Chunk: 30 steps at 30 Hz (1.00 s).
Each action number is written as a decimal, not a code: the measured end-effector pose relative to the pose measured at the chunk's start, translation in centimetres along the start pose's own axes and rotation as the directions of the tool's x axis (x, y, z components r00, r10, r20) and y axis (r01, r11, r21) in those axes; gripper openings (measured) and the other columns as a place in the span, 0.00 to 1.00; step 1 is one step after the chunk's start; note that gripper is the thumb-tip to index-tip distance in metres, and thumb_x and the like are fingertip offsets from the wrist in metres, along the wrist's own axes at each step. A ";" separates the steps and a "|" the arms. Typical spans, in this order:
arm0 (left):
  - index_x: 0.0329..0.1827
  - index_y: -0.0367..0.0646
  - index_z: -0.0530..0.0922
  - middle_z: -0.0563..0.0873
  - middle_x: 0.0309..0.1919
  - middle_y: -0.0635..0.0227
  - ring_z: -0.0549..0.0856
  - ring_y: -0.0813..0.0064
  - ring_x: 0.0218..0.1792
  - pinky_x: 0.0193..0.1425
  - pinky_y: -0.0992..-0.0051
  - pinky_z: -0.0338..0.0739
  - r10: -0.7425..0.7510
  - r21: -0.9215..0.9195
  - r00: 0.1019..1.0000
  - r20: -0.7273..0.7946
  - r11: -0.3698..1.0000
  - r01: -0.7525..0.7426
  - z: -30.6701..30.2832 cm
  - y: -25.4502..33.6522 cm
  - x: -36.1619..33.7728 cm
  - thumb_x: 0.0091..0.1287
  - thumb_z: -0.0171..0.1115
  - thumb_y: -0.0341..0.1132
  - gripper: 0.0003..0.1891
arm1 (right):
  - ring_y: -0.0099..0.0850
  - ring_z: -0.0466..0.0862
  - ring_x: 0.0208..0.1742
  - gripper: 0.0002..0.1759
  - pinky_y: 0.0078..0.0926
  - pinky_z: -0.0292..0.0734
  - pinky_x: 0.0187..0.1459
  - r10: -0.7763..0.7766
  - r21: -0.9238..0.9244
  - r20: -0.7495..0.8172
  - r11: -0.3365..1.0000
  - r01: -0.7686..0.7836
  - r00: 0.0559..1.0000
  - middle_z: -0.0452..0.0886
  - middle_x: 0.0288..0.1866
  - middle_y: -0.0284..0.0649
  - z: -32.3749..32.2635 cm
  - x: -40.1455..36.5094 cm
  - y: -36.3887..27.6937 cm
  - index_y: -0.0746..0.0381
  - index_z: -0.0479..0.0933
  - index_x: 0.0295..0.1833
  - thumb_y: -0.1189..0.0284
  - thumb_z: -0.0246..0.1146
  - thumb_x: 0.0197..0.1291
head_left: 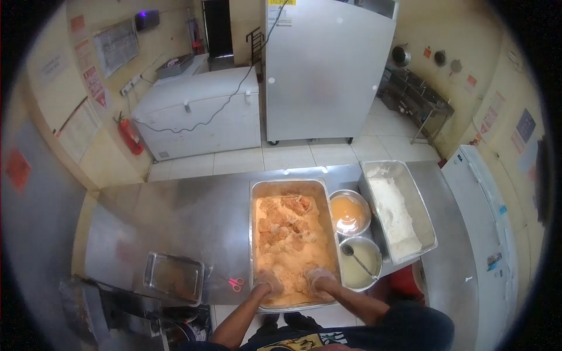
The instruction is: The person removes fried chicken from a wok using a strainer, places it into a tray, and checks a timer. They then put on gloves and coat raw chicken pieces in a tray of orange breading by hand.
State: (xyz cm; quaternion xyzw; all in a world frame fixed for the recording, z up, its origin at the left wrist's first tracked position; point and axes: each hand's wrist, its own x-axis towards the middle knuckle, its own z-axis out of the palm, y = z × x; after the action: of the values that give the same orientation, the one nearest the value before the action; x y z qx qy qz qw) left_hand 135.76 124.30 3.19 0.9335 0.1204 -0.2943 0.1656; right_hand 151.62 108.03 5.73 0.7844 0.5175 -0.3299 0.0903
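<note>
A deep metal tray [253, 222] holds orange breadcrumbs [293, 251], with several crumb-dusted pieces that look like raw meat [285, 219] toward its far end. At the near left corner, my left hand [271, 281] presses into the crumbs. My right hand [319, 278] sits in them near the right wall. Both hands look pale and coated or thinly gloved, and their fingers are mostly sunk in the crumbs, so I cannot see how they are bent. The meat pieces lie beyond both hands, apart from them.
Right of the tray stand a bowl of orange liquid [348, 214] and a bowl of creamy liquid [358, 266] with a ladle [349, 251]. A pan of white flour [395, 205] is farther right. Pink-handled scissors [236, 284] and a rectangular container [174, 278] lie left on the steel table [202, 216].
</note>
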 end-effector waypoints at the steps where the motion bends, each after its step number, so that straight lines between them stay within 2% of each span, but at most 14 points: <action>1: 0.46 0.44 0.87 0.86 0.51 0.51 0.86 0.56 0.53 0.58 0.60 0.76 -0.001 -0.009 1.000 0.007 1.000 0.001 3.2 0.3 1.1 0.61 0.56 0.51 0.22 | 0.43 0.84 0.58 0.16 0.46 0.78 0.57 -0.003 0.000 0.011 1.000 0.003 1.000 0.84 0.53 0.53 1.7 -0.1 -1.2 0.58 0.82 0.51 0.65 0.62 0.59; 4: 0.50 0.40 0.85 0.86 0.50 0.49 0.86 0.54 0.51 0.56 0.57 0.79 -0.232 -0.127 0.959 -0.161 0.969 0.213 11.3 1.7 8.0 0.61 0.58 0.47 0.22 | 0.42 0.83 0.60 0.18 0.41 0.78 0.57 0.185 -0.046 -0.444 0.972 -0.229 0.877 0.84 0.51 0.55 3.3 -1.9 -5.9 0.59 0.81 0.53 0.63 0.61 0.61; 5: 0.50 0.40 0.85 0.86 0.50 0.49 0.86 0.54 0.51 0.55 0.57 0.79 -0.421 -0.409 0.892 -0.167 0.853 0.326 10.9 2.0 9.7 0.61 0.60 0.47 0.22 | 0.42 0.83 0.60 0.18 0.39 0.78 0.57 0.232 -0.032 -0.564 0.953 -0.301 0.793 0.84 0.50 0.55 2.6 -2.6 -7.6 0.60 0.81 0.53 0.62 0.60 0.62; 7: 0.51 0.39 0.85 0.86 0.50 0.48 0.86 0.54 0.51 0.55 0.58 0.80 -0.586 -0.652 0.803 -0.103 0.650 0.391 10.3 1.2 10.2 0.61 0.61 0.47 0.22 | 0.38 0.83 0.55 0.19 0.36 0.77 0.55 -0.049 0.127 -0.146 0.990 0.068 0.988 0.83 0.49 0.50 5.3 2.9 -1.7 0.61 0.80 0.52 0.61 0.63 0.60; 8: 0.53 0.40 0.84 0.86 0.50 0.47 0.86 0.52 0.51 0.55 0.58 0.80 -0.298 -0.460 0.955 -0.017 0.850 0.257 9.7 -0.3 9.6 0.60 0.63 0.49 0.24 | 0.36 0.82 0.51 0.21 0.36 0.76 0.53 -0.218 0.415 0.061 0.893 0.173 0.974 0.82 0.50 0.48 6.9 5.4 2.2 0.62 0.79 0.53 0.63 0.66 0.57; 9: 0.57 0.42 0.81 0.84 0.53 0.49 0.85 0.51 0.54 0.57 0.57 0.80 -0.187 -0.485 0.981 0.057 0.853 0.191 4.5 -0.3 5.5 0.59 0.64 0.52 0.28 | 0.34 0.82 0.47 0.23 0.36 0.75 0.51 -0.362 0.649 0.251 0.751 0.121 0.898 0.80 0.51 0.45 8.4 7.8 6.1 0.63 0.77 0.54 0.64 0.68 0.55; 10: 0.61 0.44 0.79 0.83 0.57 0.51 0.84 0.49 0.56 0.60 0.57 0.79 -0.073 -0.521 0.989 0.130 0.844 0.131 -1.4 0.0 1.0 0.58 0.66 0.55 0.32 | 0.35 0.82 0.46 0.19 0.37 0.76 0.52 -0.335 0.527 0.133 0.821 0.219 0.933 0.83 0.50 0.47 8.0 6.1 5.8 0.63 0.81 0.49 0.62 0.65 0.58; 12: 0.64 0.45 0.77 0.81 0.60 0.52 0.81 0.49 0.59 0.62 0.56 0.77 -0.150 -0.312 0.988 0.032 0.938 0.153 1.1 -0.1 2.5 0.58 0.66 0.56 0.34 | 0.35 0.83 0.45 0.18 0.37 0.77 0.53 -0.302 0.381 -0.015 0.880 0.284 0.953 0.85 0.49 0.48 6.9 3.7 5.1 0.63 0.85 0.44 0.59 0.62 0.61; 15: 0.67 0.46 0.74 0.78 0.64 0.52 0.78 0.50 0.63 0.64 0.54 0.75 -0.364 -0.132 0.921 -0.141 0.928 0.347 5.5 2.7 3.0 0.57 0.67 0.54 0.36 | 0.50 0.81 0.58 0.37 0.50 0.72 0.61 0.071 -0.183 -0.392 0.971 -0.154 0.917 0.81 0.57 0.61 6.6 -0.3 0.0 0.64 0.64 0.73 0.61 0.62 0.60; 18: 0.67 0.46 0.73 0.77 0.65 0.50 0.77 0.51 0.65 0.66 0.54 0.74 -0.604 -0.155 0.766 -0.219 0.797 0.584 7.5 5.8 1.6 0.57 0.67 0.51 0.35 | 0.47 0.83 0.55 0.35 0.47 0.75 0.56 0.235 -0.007 -0.449 0.964 -0.266 0.862 0.82 0.53 0.57 8.5 2.2 -2.0 0.64 0.65 0.71 0.62 0.62 0.61; 20: 0.74 0.50 0.65 0.74 0.68 0.49 0.76 0.51 0.67 0.68 0.56 0.72 -0.382 -0.588 0.923 -0.048 0.758 0.283 2.9 3.4 0.9 0.59 0.67 0.53 0.40 | 0.46 0.84 0.52 0.33 0.44 0.78 0.52 0.160 0.142 -0.266 0.982 -0.125 0.951 0.84 0.50 0.54 10.5 6.1 1.0 0.64 0.66 0.70 0.62 0.61 0.61; 24: 0.80 0.47 0.55 0.71 0.65 0.34 0.75 0.45 0.65 0.68 0.52 0.71 -0.034 -0.825 0.969 0.246 0.517 0.228 1.6 -0.3 1.9 0.42 0.76 0.63 0.62 | 0.42 0.86 0.47 0.30 0.39 0.82 0.45 -0.028 0.078 0.015 0.997 0.027 0.999 0.86 0.45 0.49 3.3 1.8 2.3 0.63 0.68 0.67 0.63 0.61 0.61; 26: 0.77 0.42 0.59 0.72 0.64 0.36 0.75 0.48 0.65 0.68 0.53 0.72 -0.279 -0.386 0.957 0.084 0.876 0.289 1.0 1.4 -0.1 0.37 0.78 0.64 0.64 | 0.41 0.87 0.46 0.29 0.38 0.83 0.44 0.026 -0.001 -0.055 1.000 -0.026 0.998 0.86 0.44 0.48 1.3 -1.2 0.7 0.63 0.70 0.65 0.62 0.61 0.61; 30: 0.75 0.39 0.62 0.71 0.66 0.37 0.75 0.51 0.66 0.68 0.54 0.72 -0.522 -0.205 0.830 -0.197 0.850 0.486 12.2 3.0 6.5 0.40 0.77 0.63 0.60 | 0.42 0.86 0.47 0.26 0.38 0.82 0.47 0.243 0.025 -0.452 0.965 -0.260 0.858 0.86 0.45 0.49 8.0 0.5 -2.8 0.61 0.74 0.60 0.59 0.63 0.59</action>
State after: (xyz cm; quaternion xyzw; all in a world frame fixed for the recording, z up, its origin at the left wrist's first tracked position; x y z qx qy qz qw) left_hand 135.67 117.70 -9.36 0.8827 0.4035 -0.2003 0.1339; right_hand 145.86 105.80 -0.14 0.8984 0.4233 -0.1144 0.0243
